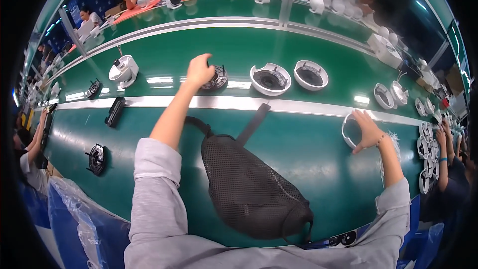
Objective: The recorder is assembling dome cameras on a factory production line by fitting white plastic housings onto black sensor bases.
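Note:
My left hand (200, 71) is across the metal strip, over the far green surface. Its fingers curl over the near left edge of a black round frame part (217, 80) with thin upright prongs; some fingertips are hidden. On the right, my right hand (367, 130) grips a white round shell (344, 130) by its rim, thumb near and fingers far. The palm hides part of that shell. Between my forearms lies a black mesh bag (249, 189) with a strap. Two white bowl-shaped shells with dark insides, one notched (256, 85) and one rounder (323, 82), sit right of the black part.
At left are a white housing (128, 69), a small black part (93, 88), a black bar-shaped part (115, 112) and another black frame (97, 159). Stacked white shells (424, 149) stand at right beside a co-worker's arms. A metal strip (308, 107) crosses the table.

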